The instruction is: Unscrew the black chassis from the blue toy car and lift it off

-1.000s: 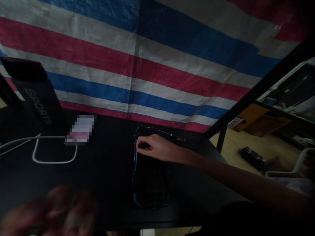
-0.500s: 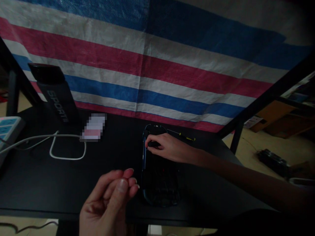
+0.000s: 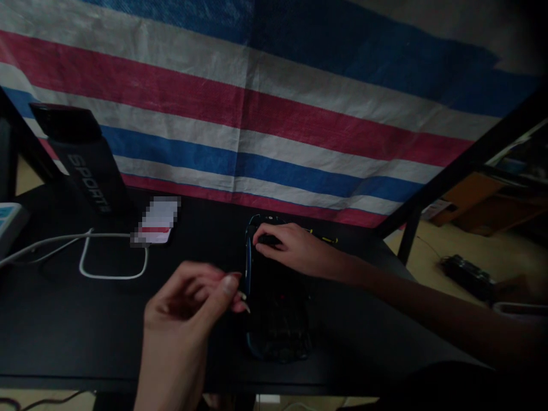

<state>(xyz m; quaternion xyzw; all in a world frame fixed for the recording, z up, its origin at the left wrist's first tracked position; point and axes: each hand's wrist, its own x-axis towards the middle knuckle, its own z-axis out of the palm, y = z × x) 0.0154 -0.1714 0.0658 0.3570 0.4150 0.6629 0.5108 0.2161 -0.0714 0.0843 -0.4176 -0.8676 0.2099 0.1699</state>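
Note:
A dark oblong device (image 3: pixel 276 308) with a blue edge lies lengthwise on the black table (image 3: pixel 85 325). My right hand (image 3: pixel 295 248) rests on its far end, with fingers curled onto a small dark part there. My left hand (image 3: pixel 192 297) hovers just left of the device, its thumb and fingertips pinched together; what they hold, if anything, is too small to make out. A thin yellow-and-black tool (image 3: pixel 323 238) lies behind my right hand.
A black bottle marked SPORTS (image 3: pixel 81 162) stands at the back left. A white cable (image 3: pixel 111 268) loops across the table near a small white card (image 3: pixel 158 225). A power strip (image 3: pixel 8 225) sits at the left edge. A striped tarp (image 3: pixel 257 114) hangs behind.
My left hand has come up from the blurred bottom-left corner to beside the device and pinched its fingers. My right hand stays on the device's far end.

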